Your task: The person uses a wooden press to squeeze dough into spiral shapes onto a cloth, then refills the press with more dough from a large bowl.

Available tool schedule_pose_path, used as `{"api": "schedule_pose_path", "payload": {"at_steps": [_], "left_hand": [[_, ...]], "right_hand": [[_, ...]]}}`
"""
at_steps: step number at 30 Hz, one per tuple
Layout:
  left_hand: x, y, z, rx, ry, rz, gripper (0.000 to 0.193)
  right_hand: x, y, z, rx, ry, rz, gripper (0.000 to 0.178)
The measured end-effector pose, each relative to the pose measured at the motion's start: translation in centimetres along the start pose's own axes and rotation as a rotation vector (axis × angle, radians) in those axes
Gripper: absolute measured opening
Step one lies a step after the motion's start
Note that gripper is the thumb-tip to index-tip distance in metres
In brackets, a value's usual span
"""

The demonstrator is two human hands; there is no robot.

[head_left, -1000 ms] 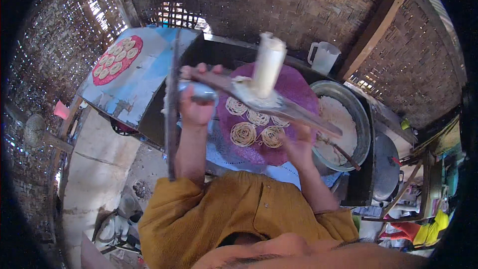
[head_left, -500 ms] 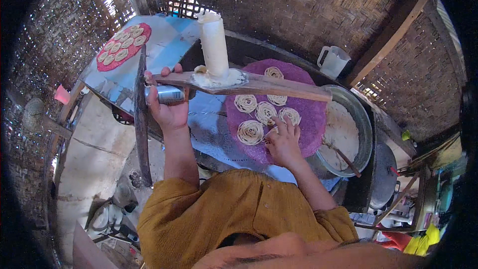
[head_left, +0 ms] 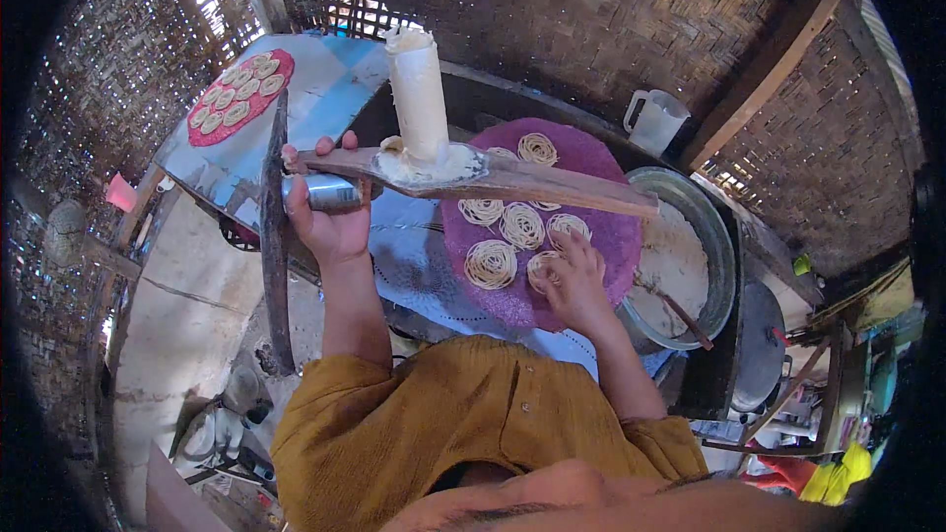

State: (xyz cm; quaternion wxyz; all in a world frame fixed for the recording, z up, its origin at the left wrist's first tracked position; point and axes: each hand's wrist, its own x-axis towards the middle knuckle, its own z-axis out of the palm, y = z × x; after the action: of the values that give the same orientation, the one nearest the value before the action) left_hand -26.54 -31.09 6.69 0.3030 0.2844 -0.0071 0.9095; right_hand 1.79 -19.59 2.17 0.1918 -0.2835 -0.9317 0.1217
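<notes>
My left hand grips a wooden noodle press by the end of its beam, with a metal cylinder under the fingers. A pale, dough-coated plunger stands up from the beam. Below it lies a round purple mat bearing several coiled noodle nests; the beam hides part of some. Over the mat's near right side, my right hand is open, fingers slightly bent and apart. Its fingertips are at the edge of one nest; whether they touch it I cannot tell.
A metal basin of pale dough or flour, with a wooden-handled tool, stands right of the mat. Behind it is a clear jug. At far left, a red mat carries more nests. A dark wooden pole rises beside my left hand.
My right hand has lifted slightly off the nest and shifted right, uncovering more of it. The press in my left hand has moved only a little.
</notes>
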Motion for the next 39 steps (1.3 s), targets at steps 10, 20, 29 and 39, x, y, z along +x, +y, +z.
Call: {"api": "schedule_pose_path", "payload": {"at_steps": [10,20,29,39], "left_hand": [[0.1,-0.9,0.3,0.045,0.042,0.002,0.033],[1.0,-1.4,0.6,0.119,0.000,-0.047,0.035],[2.1,-5.2,0.7,0.159,-0.095,-0.199,0.039],[2.5,-7.0,1.0,0.228,-0.136,-0.286,0.042]], "right_hand": [[-2.6,1.9,-0.2,-0.004,-0.081,0.041,0.015],[-7.6,15.4,-5.3,-0.283,0.113,0.700,0.024],[-12.3,23.0,-3.1,-0.382,-0.487,0.899,0.034],[-11.8,23.6,-6.7,-0.627,-0.244,0.709,0.013]]}}
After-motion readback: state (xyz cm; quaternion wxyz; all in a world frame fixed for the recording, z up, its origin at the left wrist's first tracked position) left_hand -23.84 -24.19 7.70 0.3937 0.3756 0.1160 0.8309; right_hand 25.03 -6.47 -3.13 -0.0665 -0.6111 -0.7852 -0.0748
